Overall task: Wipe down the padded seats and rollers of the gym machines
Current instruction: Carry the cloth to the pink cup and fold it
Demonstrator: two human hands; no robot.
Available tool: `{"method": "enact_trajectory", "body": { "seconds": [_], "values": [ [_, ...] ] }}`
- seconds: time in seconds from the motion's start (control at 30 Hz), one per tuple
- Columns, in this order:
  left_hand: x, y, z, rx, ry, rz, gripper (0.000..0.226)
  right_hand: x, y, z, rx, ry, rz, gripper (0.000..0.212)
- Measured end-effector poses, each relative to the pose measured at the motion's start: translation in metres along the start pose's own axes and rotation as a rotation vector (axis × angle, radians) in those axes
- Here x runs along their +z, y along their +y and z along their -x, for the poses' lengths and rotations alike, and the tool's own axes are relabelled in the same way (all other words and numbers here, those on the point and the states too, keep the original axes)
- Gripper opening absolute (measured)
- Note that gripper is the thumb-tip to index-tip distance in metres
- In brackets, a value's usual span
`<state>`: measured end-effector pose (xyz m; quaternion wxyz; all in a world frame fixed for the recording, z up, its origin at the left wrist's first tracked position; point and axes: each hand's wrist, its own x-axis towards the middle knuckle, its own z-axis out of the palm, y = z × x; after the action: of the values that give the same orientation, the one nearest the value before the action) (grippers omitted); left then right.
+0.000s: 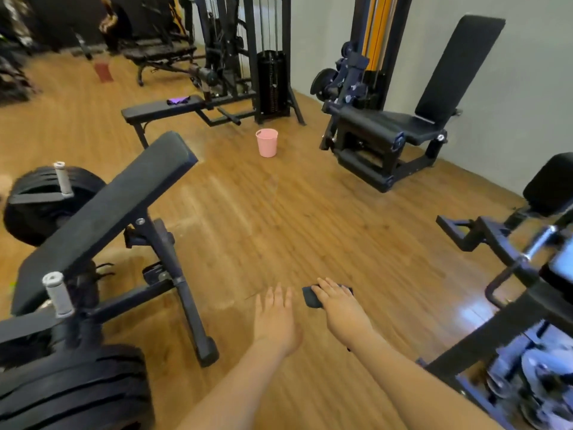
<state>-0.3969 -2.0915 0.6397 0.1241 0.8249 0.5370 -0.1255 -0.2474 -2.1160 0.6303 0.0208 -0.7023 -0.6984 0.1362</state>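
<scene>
Padded seats in view: a long rectangular black pad [102, 212], matte and tilted on a steel frame at left; a flat narrow bench [161, 109] farther back with a crumpled purple cloth [178, 100] on it; a leg machine [400, 125] by the grey wall with a smooth black seat and a tall reclined backrest [459, 66]. Its cylindrical front roller [366, 121] lies across the seat edge. A rounded black pad [550, 184] sits at the right edge on a dark blue frame.

Right hand [339, 308] holds a small dark cloth [311, 297], soft and folded, beneath the palm; fingers lie over its top, loosely curved round it. Left hand [276, 318] just beside it, fingers straight and close together, holding nothing. Both hands hang over the floor [279, 212], glossy wood-grain planks.

A pink tapered plastic bucket [267, 142] stands on the floor between bench and leg machine. Ribbed black weight plates [40, 203] stack at left, with grey textured grip posts [59, 294].
</scene>
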Motion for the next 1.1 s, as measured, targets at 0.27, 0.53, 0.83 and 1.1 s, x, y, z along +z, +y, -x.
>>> {"method": "enact_trajectory", "body": {
  "seconds": [0.27,0.53,0.83,1.1],
  "values": [
    [-0.073,-0.031,-0.210,-0.058,0.007,0.045,0.074,-0.042,0.049,-0.233,-0.018,-0.003,0.007,0.067],
    [-0.152,-0.095,-0.435,-0.034,0.001,0.065,0.078,-0.082,0.074,-0.461,-0.017,0.004,-0.038,0.067],
    [-0.260,-0.186,-0.660,-0.104,0.073,0.060,0.077,-0.143,0.086,-0.730,-0.068,0.027,-0.073,0.072],
    [-0.328,-0.264,-0.894,-0.146,0.039,-0.006,0.073,-0.162,0.101,-0.990,-0.077,0.015,-0.098,0.068]
  ]
}}
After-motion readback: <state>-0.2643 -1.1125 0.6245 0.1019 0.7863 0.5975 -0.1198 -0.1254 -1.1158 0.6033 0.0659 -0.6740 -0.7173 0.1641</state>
